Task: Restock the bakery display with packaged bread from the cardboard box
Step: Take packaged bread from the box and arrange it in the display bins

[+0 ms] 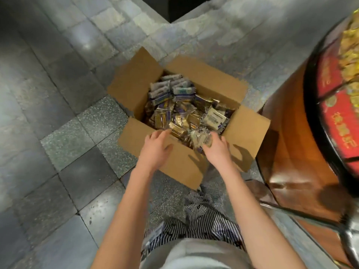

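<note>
An open cardboard box (136, 82) stands on the tiled floor with its four flaps spread out. It is filled with several packaged breads (178, 113) in gold, purple and clear wrappers. My left hand (157, 146) reaches over the near flap, fingers extended toward the gold packs at the box's near edge, holding nothing. My right hand (215, 146) grips a clear-wrapped bread pack (200, 137) at the near side of the box. The bakery display (334, 105), a round stand with a red rim and gold packs on top, is at the right edge.
The display's brown wooden base (291, 152) stands right beside the box. A dark block (174, 6) sits at the top of the view. Grey floor tiles (58, 133) spread to the left. My striped trousers (200, 214) show below the box.
</note>
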